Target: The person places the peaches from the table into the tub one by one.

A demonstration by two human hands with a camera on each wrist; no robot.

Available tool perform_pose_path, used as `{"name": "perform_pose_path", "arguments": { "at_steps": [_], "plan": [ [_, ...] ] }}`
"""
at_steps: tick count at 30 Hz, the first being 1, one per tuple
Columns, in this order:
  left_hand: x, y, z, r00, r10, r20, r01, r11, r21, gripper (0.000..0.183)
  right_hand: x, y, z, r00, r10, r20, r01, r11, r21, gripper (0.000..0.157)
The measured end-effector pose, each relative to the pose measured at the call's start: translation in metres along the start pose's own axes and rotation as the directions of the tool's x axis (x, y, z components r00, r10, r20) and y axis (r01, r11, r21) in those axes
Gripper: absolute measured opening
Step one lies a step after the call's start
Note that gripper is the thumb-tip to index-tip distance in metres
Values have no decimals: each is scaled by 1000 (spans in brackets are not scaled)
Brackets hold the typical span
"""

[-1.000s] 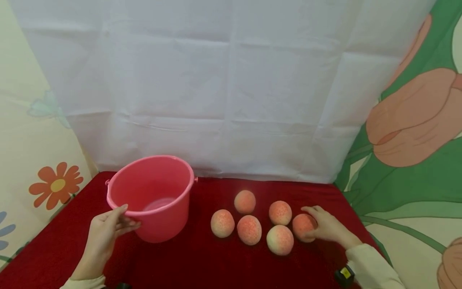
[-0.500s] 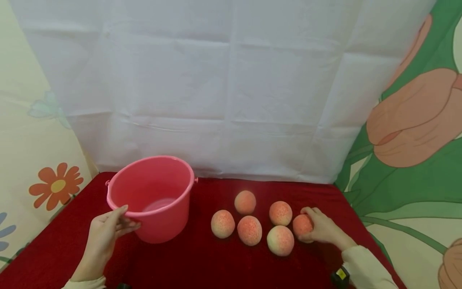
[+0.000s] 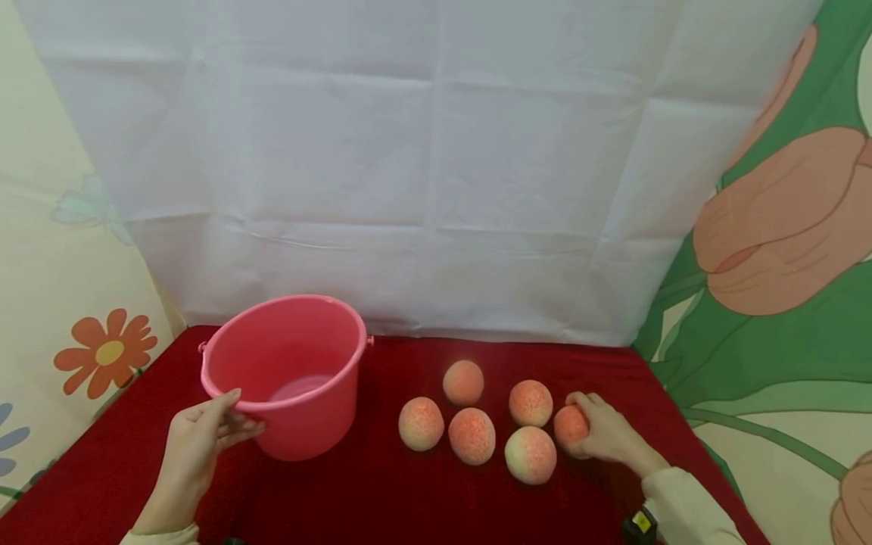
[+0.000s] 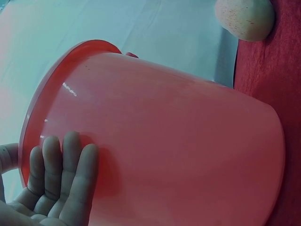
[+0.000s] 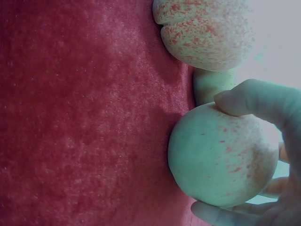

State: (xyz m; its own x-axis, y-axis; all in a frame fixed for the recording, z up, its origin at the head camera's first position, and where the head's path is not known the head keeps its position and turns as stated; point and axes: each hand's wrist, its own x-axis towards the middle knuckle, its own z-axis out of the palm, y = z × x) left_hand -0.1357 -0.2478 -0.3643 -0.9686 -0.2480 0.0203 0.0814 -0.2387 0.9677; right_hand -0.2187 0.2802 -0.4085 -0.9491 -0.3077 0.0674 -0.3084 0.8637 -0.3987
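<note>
Gripping one pink bucket (image 3: 316, 424) with the left hand (image 3: 191, 450) and one peach (image 3: 569, 428) with the right hand (image 3: 609, 435). Pinching the bucket at the near left of its rim, with the thumb over the edge and four fingers along the outer wall, as seen in the left wrist view. Placed upright at the left of one red-covered desk (image 3: 381, 499), with two lugs (image 3: 370, 341) at the rim. Holding the peach, rightmost of six in all, with the thumb on one side and fingers on the other; impossible to tell from these views whether resting on the cloth or slightly raised. Counting five loose peaches (image 3: 472, 436) between bucket and right hand: three in a cluster nearer the bucket, two just beside the held fruit. Backed by one white sheet (image 3: 436, 166), and flanked by two floral panels (image 3: 783, 341), one per side.
</note>
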Motion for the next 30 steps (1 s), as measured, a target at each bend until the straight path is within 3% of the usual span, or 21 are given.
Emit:
{"name": "perform_pose_path", "arguments": {
  "at_steps": [12, 22, 30],
  "plan": [
    [-1, 1, 0, 1000, 1, 11, 0, 1000, -6, 38, 2, 4, -6, 1000, -15, -18, 15, 1000, -18, 63],
    [0, 0, 0, 1000, 9, 13, -8, 999, -35, 38, -1, -6, -15, 996, -58, -70, 56, 998, -26, 63],
    [0, -1, -1, 1000, 22, 17, -21, 998, -51, 39, -1, -15, -21, 977, -147, -154, 135, 987, -87, 61]
  ]
}}
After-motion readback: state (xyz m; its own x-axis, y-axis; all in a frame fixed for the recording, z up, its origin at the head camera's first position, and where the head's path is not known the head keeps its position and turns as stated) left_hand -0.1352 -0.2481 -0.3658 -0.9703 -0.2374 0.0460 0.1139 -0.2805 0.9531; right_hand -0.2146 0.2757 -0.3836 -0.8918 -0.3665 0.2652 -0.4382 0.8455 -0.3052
